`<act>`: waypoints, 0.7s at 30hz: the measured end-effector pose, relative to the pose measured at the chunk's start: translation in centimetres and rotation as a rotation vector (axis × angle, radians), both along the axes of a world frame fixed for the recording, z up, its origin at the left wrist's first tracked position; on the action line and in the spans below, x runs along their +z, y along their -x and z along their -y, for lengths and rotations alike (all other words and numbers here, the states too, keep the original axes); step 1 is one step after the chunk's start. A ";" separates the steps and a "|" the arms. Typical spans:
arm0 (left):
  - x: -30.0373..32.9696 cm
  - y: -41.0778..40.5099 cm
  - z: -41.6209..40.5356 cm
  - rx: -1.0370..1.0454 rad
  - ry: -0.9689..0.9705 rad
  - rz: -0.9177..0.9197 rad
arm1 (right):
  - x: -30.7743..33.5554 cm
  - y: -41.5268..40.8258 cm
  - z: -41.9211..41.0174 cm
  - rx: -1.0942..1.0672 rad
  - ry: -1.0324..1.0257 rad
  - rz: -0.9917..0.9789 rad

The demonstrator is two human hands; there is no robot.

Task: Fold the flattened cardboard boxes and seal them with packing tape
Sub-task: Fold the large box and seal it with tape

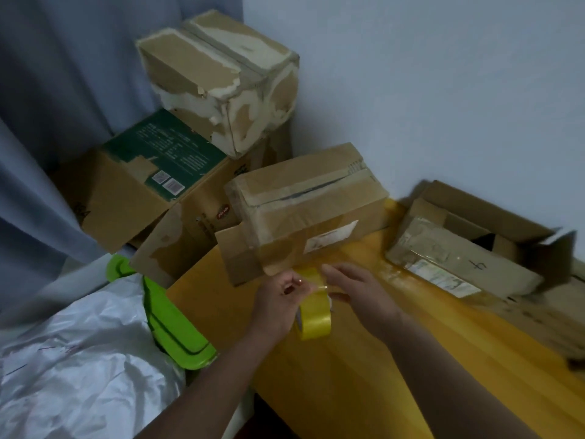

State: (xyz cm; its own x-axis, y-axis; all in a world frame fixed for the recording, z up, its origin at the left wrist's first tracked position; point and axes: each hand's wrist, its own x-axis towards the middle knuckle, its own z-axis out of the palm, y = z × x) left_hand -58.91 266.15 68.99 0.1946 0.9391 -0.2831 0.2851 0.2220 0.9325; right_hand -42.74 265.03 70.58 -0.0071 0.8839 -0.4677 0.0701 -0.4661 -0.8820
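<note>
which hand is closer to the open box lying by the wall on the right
Right. The right hand sits on the side of the tape roll toward the open box; the left hand grips the roll, farther away.
</note>
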 end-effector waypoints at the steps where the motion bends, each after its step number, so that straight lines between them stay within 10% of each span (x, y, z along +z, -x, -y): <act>1: 0.6 -0.9 0.5 -0.003 -0.014 0.011 | 0.4 -0.5 0.6 -0.024 -0.007 -0.024; 11: 7.2 -9.0 4.9 -0.070 -0.229 0.070 | 6.0 -6.9 7.5 -0.450 -0.153 -0.442; 21: 10.5 -15.9 11.5 -0.162 -0.177 0.157 | 9.1 -12.6 13.4 -0.575 -0.336 -0.373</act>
